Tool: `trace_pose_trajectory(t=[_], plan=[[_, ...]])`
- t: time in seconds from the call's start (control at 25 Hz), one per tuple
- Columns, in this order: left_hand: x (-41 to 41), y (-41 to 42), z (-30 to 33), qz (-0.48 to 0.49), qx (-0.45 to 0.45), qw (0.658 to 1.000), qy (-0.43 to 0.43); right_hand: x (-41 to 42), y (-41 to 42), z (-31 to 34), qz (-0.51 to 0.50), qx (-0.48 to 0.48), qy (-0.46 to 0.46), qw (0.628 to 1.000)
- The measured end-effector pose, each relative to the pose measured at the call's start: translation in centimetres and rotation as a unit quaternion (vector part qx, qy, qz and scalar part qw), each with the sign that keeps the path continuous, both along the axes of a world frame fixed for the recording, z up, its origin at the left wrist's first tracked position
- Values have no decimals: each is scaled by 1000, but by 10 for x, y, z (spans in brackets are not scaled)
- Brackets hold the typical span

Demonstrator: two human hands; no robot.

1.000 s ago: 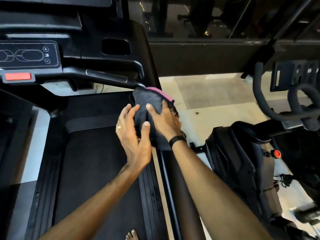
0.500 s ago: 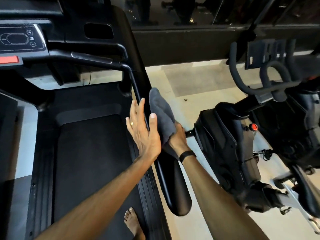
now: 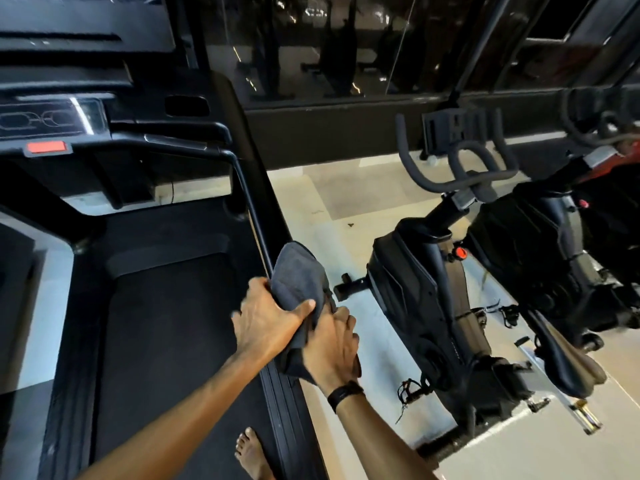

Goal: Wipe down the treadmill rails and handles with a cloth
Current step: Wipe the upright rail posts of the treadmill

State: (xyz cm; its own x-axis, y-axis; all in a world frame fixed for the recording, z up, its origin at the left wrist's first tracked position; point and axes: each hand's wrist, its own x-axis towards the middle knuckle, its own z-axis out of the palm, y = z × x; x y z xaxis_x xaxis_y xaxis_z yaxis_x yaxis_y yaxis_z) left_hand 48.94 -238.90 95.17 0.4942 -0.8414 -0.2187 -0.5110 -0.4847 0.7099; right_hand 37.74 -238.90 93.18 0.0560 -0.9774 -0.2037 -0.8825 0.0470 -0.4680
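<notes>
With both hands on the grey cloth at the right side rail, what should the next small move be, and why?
Probably slide the cloth farther along the right rail. Left hand and right hand both grip the cloth folded over the rail, and much of the rail shows bare above it.

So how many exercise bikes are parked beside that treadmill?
2, maybe more hidden. The nearer bike stands on the floor just right of the treadmill rail; the second bike sits behind it, by the right edge, partly cut off.

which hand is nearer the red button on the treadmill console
Left. The left hand grips the cloth on the rail, on the side toward the red button; the right hand is farther right.
</notes>
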Motion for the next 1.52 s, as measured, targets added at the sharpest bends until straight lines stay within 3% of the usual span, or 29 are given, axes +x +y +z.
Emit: trace_pose_trajectory(t=[0.12,0.24,0.36,0.44,0.6,0.76,0.96,1.08,1.24,1.52], plan=[[4,26,13,8,10,993,121,-4,21,16,41,26,25,999],[20,45,37,-50,-31,995,79,-20,8,46,93,117,9,989],[31,57,68,-160,-65,984,33,-23,-9,90,160,4,18,987],[35,58,87,-228,-76,970,-29,-17,-15,118,259,-87,35,961],[50,50,131,-312,-114,924,-190,1,-28,160,406,-104,69,905],[81,43,181,-300,-189,879,-319,23,-33,203,390,-83,24,917],[142,40,232,-317,-235,793,-464,56,-33,256,349,-230,33,908],[174,37,257,-318,-185,806,-464,75,-36,288,356,-254,48,898],[215,36,289,-281,-181,851,-404,97,-38,314,354,-283,41,891],[256,53,303,-254,-174,852,-423,138,-27,328,383,-238,49,891]])
